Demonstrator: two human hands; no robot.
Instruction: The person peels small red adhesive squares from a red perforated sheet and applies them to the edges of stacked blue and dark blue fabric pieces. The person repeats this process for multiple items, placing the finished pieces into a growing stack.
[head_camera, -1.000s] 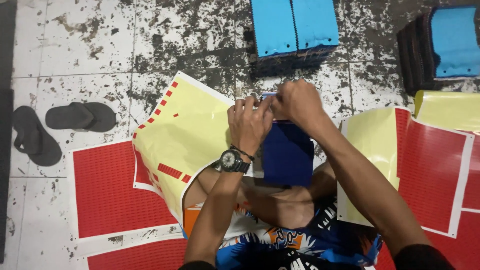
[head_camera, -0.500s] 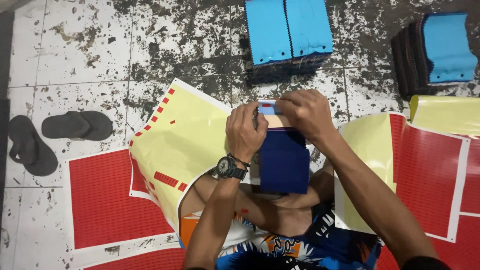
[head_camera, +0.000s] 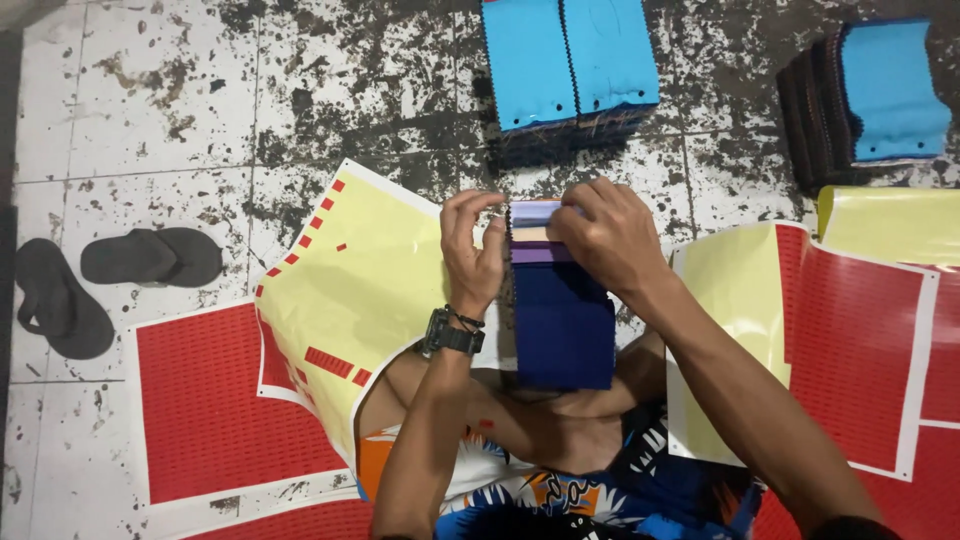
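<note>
Both hands are working together over the lap: the left hand is pinching the fabric stack's top edge steady while the right hand is clamping its upper swatches.

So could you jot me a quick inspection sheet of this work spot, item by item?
Surface: tiled floor, pale, heavily stained with dark blotches.
Job's things: swatch stack, dark blue with purple and cream layers at the top, resting on the person's lap.
Clutter: red sticker sheets, a yellow backing sheet with a few red stickers left, blue fabric piles, two dark sandals.
Hands: left hand, watch on the wrist, and right hand both pinch the stack's top edge.
Cables: nothing seen.
Surroundings: another dark pile topped blue at upper right.
</note>
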